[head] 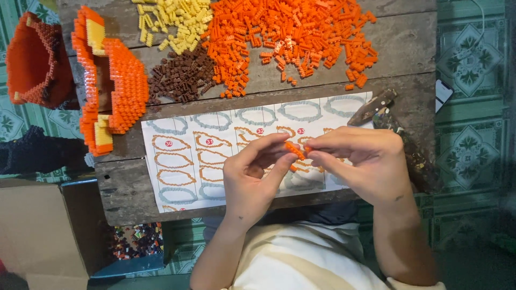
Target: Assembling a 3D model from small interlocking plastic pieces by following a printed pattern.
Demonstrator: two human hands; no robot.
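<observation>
My left hand point(253, 174) and my right hand point(363, 161) meet over a printed instruction sheet point(183, 161) on a wooden table point(400, 51). Between the fingertips of both hands I pinch a short chain of small orange bricks point(294, 151). The sheet shows rows of oval ring outlines in orange and grey. At the table's far side lie a big heap of orange bricks point(290, 32), a heap of yellow bricks point(174, 21) and a heap of brown bricks point(180, 75).
A built orange and yellow curved shell point(110, 80) leans at the table's left edge. Another orange built piece point(35, 59) sits further left. A cardboard box point(37, 231) and a tray of mixed bricks point(137, 241) lie below. Patterned green floor point(470, 145) surrounds the table.
</observation>
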